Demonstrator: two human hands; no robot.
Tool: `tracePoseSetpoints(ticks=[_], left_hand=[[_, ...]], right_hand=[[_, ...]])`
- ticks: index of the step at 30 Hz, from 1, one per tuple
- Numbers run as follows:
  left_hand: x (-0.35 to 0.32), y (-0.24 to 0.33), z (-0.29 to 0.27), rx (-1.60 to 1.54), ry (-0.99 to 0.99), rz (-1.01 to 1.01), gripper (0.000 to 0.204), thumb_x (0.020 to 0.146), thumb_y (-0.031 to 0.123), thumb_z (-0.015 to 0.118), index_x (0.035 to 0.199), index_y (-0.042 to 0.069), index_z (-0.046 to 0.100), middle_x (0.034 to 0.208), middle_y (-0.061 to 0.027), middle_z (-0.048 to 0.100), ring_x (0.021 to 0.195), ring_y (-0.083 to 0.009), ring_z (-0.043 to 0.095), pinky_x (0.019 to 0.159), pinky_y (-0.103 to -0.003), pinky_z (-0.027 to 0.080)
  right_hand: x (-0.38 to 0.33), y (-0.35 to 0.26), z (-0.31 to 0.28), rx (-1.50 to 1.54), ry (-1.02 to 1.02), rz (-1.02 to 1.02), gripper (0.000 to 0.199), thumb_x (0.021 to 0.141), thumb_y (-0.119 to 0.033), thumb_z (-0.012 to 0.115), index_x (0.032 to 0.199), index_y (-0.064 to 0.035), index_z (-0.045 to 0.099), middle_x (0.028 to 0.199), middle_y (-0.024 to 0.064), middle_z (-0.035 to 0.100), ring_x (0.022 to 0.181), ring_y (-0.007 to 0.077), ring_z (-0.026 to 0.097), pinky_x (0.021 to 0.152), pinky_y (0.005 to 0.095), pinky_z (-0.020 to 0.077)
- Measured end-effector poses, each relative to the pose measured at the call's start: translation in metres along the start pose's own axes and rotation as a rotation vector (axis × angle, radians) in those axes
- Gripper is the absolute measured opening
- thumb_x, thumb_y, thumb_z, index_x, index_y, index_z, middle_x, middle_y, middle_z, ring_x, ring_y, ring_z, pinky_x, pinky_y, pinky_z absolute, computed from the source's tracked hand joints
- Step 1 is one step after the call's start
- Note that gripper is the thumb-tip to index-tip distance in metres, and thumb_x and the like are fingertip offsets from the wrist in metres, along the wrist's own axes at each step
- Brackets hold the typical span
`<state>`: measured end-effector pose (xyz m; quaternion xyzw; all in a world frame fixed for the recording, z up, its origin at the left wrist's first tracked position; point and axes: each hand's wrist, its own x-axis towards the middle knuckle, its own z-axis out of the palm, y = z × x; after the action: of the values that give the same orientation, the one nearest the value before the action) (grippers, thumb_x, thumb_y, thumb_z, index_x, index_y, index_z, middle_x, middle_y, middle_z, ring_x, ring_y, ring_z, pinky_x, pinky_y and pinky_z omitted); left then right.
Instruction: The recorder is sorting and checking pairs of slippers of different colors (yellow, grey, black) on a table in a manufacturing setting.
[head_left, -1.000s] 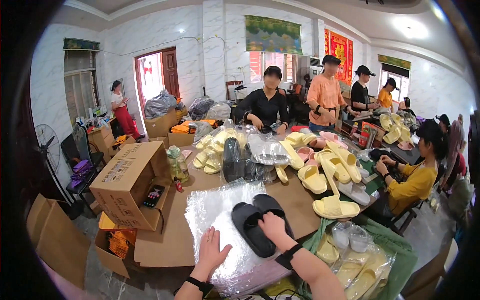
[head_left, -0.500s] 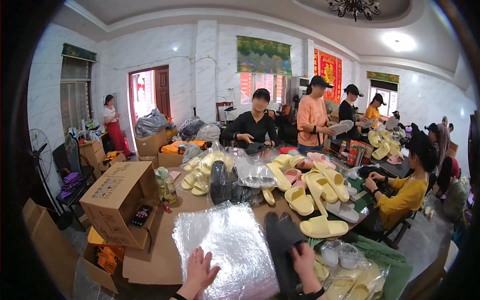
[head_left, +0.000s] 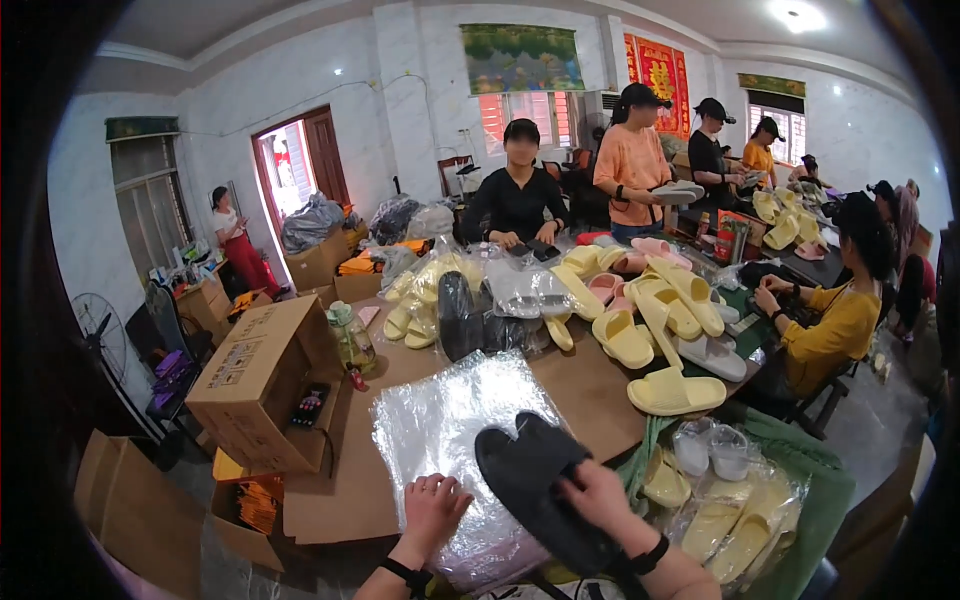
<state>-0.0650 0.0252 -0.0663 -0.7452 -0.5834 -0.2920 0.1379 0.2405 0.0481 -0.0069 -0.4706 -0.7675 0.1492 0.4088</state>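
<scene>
My right hand [head_left: 596, 496] grips a pair of black slide slippers [head_left: 528, 470] by the side near their straps. The slippers lie tilted over the right part of a stack of clear plastic bags [head_left: 425, 400], which shines in the light. On the left part of that stack rests my left hand [head_left: 434, 512], open, its fingers a little bent and the thumb apart, with nothing visible in it. Beyond the bags, bagged black slippers [head_left: 460, 315] and bagged grey slippers [head_left: 530, 288] lie next to a heap of pale yellow slides [head_left: 665, 305].
An open cardboard box [head_left: 255, 385] with a dark device inside stands at left, beside a green-tinted bottle [head_left: 350, 338]. At lower right are bagged yellow slippers [head_left: 745, 520] on green cloth. Co-workers sit across the table [head_left: 345, 480] and to the right; others stand farther back.
My right hand has brought the black slippers leftward from beside the plastic bags to over them. My left hand's fingers have bent somewhat. The whole view has shifted slightly.
</scene>
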Motion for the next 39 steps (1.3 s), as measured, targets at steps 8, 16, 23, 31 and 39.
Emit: tracePoseSetpoints(ticks=[8,16,23,31,39], left_hand=[[0.003,-0.01,-0.012,-0.063,-0.274,-0.018,0.045,0.077,0.047,0.072,0.105,0.012,0.069,0.105,-0.0085,0.067,0.104,-0.0324,0.062,0.091,-0.046,0.045],[-0.007,0.018,-0.034,0.076,-0.561,-0.054,0.094,0.076,0.081,0.056,0.15,0.023,0.045,0.147,-0.024,0.045,0.131,-0.0409,0.046,0.106,-0.05,0.038],[-0.006,0.025,-0.035,0.136,-0.611,-0.019,0.094,0.075,0.083,0.057,0.151,0.029,0.045,0.146,-0.0297,0.04,0.133,-0.046,0.043,0.107,-0.05,0.038],[-0.014,0.028,-0.024,0.123,-0.402,0.081,0.067,0.089,0.051,0.066,0.146,0.019,0.048,0.145,-0.0212,0.045,0.135,-0.0424,0.042,0.111,-0.053,0.036],[-0.005,0.028,-0.023,-0.034,-0.459,0.047,0.076,0.085,0.061,0.065,0.147,0.02,0.046,0.147,-0.0241,0.043,0.135,-0.045,0.041,0.112,-0.053,0.034]], right_hand=[[-0.032,0.019,0.056,-0.309,-0.209,0.004,0.029,0.086,-0.035,0.066,0.086,-0.0065,0.064,0.09,0.0103,0.062,0.084,0.0305,0.066,0.067,0.0454,0.0541],[-0.033,0.027,0.035,-0.128,0.014,0.083,0.03,0.083,-0.03,0.072,0.076,-0.0039,0.057,0.08,0.0133,0.058,0.076,0.0361,0.062,0.064,0.0473,0.0489],[-0.04,0.049,0.009,1.189,0.478,0.308,0.031,0.092,0.003,0.05,0.122,0.0053,0.058,0.118,0.0108,0.066,0.111,0.0187,0.06,0.099,0.0303,0.0435],[-0.041,0.024,-0.015,0.44,0.169,0.08,0.015,0.087,0.001,0.063,0.102,0.0019,0.061,0.095,0.0121,0.065,0.083,0.0158,0.063,0.072,0.0301,0.0503],[-0.087,0.069,-0.037,1.028,0.43,0.515,0.03,0.094,-0.005,0.054,0.123,0.0001,0.059,0.113,0.0073,0.064,0.096,0.017,0.062,0.081,0.0321,0.0518]])
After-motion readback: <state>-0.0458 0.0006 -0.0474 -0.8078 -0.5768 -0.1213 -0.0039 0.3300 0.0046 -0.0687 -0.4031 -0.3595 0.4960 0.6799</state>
